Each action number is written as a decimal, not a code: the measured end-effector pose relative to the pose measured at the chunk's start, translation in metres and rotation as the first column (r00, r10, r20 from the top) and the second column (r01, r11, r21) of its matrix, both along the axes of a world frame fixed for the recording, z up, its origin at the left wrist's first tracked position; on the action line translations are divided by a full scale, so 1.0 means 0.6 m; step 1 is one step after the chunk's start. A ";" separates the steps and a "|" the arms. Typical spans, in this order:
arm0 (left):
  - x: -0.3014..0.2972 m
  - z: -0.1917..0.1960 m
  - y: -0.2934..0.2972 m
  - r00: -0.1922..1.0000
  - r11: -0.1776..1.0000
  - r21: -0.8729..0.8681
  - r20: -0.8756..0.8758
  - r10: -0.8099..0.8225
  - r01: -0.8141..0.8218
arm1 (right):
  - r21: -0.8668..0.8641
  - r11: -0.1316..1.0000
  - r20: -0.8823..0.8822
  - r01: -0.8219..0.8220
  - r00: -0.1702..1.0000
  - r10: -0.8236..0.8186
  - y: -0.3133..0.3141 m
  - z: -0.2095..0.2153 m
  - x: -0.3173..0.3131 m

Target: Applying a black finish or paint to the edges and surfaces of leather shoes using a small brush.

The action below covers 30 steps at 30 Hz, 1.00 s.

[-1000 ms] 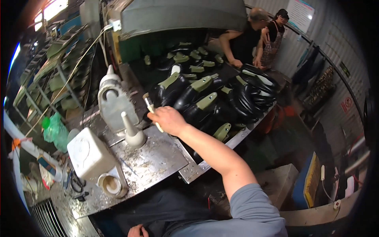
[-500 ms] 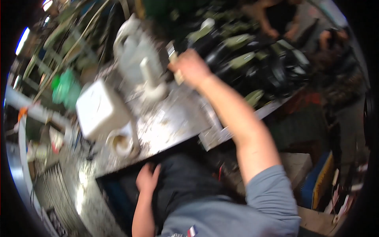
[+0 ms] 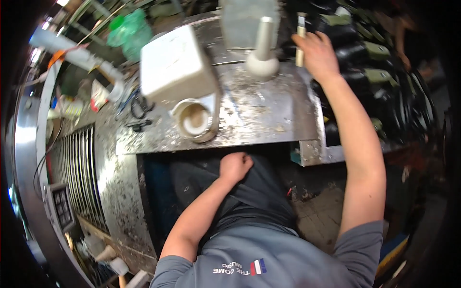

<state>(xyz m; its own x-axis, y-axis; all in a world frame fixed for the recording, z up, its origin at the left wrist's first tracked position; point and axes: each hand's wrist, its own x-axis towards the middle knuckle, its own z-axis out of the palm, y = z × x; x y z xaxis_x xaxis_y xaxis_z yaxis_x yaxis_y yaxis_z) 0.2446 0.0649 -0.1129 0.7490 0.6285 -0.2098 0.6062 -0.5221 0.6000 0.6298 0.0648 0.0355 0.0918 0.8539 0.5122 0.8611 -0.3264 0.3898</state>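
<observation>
My right hand [image 3: 318, 55] is raised at the right of the metal bench, its fingers wrapped round a small brush [image 3: 300, 56]. The brush has a pale wooden handle and a metal band near its upper end, and it stands nearly upright. Just right of that hand lie several shiny black, boot-like pieces [image 3: 350, 55] with olive-green parts. My left hand [image 3: 234, 166] rests on my lap below the bench's front edge, its fingers curled in and nothing seen in them. A white pot [image 3: 212, 106] with brownish residue inside sits near that edge.
The worn metal bench [image 3: 249, 115] carries a white plastic canister [image 3: 173, 62], a pale upright post with a bulbous base [image 3: 262, 55] and a translucent container [image 3: 248, 24]. Scissors [image 3: 140, 105] lie at left. A green plastic bag [image 3: 136, 36] hangs behind. Slatted grille [image 3: 81, 177] at far left.
My view has swung, so the bench appears shifted. The right hand still grips the brush, near the black pieces. My left hand, earlier with thumb and fingers apart, has curled closed on my lap.
</observation>
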 end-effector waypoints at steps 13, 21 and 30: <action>-0.180 0.103 0.036 0.983 0.954 0.239 0.073 0.168 -0.180 | -0.022 0.999 -0.137 -0.024 0.990 0.021 0.021 0.014 -0.002; -0.338 0.115 0.024 0.997 0.994 0.090 -0.023 0.069 -0.066 | -0.117 0.993 -0.170 -0.032 0.985 0.012 0.035 0.000 -0.003; -0.353 0.171 -0.003 0.974 0.940 0.261 0.000 -0.228 0.220 | -0.098 0.986 -0.118 -0.134 0.985 0.122 0.039 0.014 0.012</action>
